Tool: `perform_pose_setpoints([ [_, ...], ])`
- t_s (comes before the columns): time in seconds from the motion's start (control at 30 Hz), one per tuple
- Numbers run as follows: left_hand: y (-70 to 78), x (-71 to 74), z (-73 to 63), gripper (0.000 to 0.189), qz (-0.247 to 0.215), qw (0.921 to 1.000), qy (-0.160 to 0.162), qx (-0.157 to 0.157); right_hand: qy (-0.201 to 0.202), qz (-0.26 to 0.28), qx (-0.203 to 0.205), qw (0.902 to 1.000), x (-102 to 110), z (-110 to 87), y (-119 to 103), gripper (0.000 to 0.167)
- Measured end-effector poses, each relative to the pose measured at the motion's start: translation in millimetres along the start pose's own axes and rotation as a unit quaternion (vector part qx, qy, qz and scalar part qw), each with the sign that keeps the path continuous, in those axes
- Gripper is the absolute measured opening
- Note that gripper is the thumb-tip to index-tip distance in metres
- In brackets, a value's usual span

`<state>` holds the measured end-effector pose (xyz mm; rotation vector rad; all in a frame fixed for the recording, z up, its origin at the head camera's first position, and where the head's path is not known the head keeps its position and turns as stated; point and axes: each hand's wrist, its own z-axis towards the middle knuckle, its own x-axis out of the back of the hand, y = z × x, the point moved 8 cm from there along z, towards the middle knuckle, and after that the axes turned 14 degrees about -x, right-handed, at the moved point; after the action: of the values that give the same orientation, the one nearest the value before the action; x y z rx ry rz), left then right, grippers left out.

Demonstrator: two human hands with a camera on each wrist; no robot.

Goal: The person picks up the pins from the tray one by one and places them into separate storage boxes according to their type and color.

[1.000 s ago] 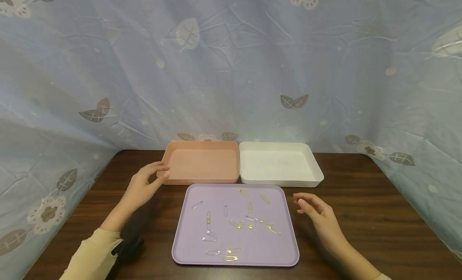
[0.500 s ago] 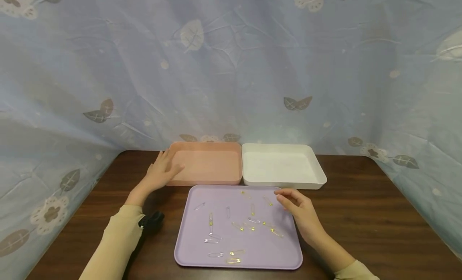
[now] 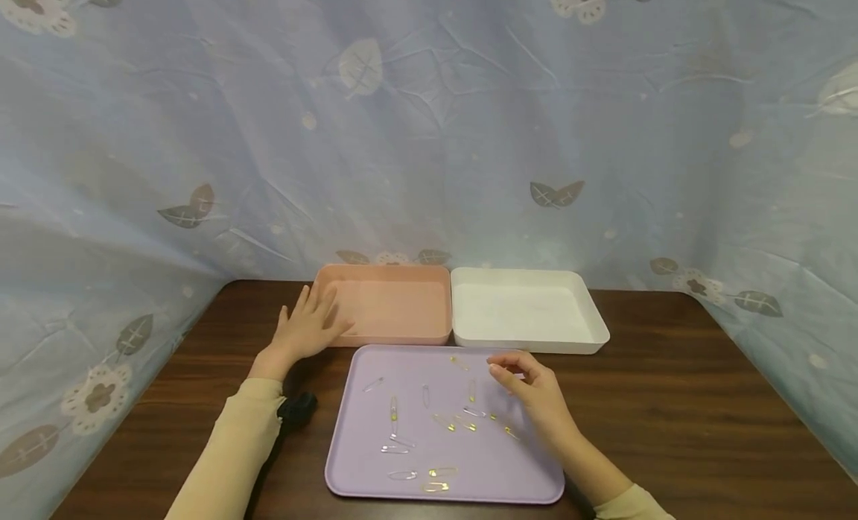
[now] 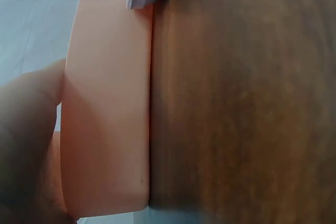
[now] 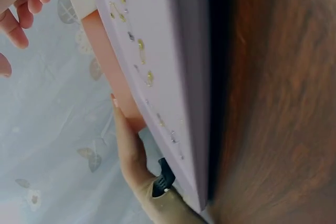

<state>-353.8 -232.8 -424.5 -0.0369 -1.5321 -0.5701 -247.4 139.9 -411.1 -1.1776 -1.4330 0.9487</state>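
My left hand (image 3: 302, 332) lies at the left end of a shallow pink tray (image 3: 392, 311), its fingers spread over the rim and the thumb reaching across the near corner. In the left wrist view, a blurred part of that hand (image 4: 26, 129) touches the pink wall. Over the upper right of a lilac tray (image 3: 358, 460) hovers my right hand (image 3: 536, 393), fingers loosely bent. The right wrist view has its thumb and fingertips (image 5: 18, 38) apart with nothing between them. Gold safety pins (image 3: 433, 473) and silver safety pins (image 3: 412, 474) are scattered on the lilac tray.
A white tray (image 3: 523, 311) stands against the pink one's right side, behind the lilac tray. Dark wood table (image 3: 697, 401) surrounds them. A patterned cloth (image 3: 429, 132) hangs at the back and sides. A black strap (image 3: 298, 408) is on the left wrist.
My left hand has moved right and forward onto the pink tray's end, fingers spreading. The right hand has moved left from beside the lilac tray to above it, covering a gold safety pin.
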Motion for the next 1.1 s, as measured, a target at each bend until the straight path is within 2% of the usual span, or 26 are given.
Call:
perform_pose_setpoints([
  [0.2, -1.3, -2.7, -0.9, 0.087, 0.000, 1.0000, -0.005, 0.006, 0.006, -0.051, 0.040, 0.9979, -6.6, 2.2, -0.4, 0.023],
  [0.4, -4.2, -6.5, -4.7, 0.085, 0.008, 0.9997, -0.020, 0.014, -0.021, -0.117, 0.077, 0.9898, -12.7, 3.3, 2.0, 0.021],
  [0.57, -2.4, -6.3, -0.5, 0.084, 0.017, 0.9997, -0.019, 0.006, -0.031, -0.161, 0.101, 0.9814, -17.2, 2.7, 6.5, 0.015],
  [0.77, -2.7, -6.0, 1.6, 0.083, 0.017, 0.9997, -0.019, 0.004, -0.035, -0.211, 0.094, 0.9724, -21.8, 5.3, 12.7, 0.011],
  [1.1, -1.6, -5.4, 1.5, 0.084, 0.009, 0.9998, -0.018, 0.005, -0.024, -0.297, 0.114, 0.9479, -24.1, 3.9, 16.5, 0.016],
])
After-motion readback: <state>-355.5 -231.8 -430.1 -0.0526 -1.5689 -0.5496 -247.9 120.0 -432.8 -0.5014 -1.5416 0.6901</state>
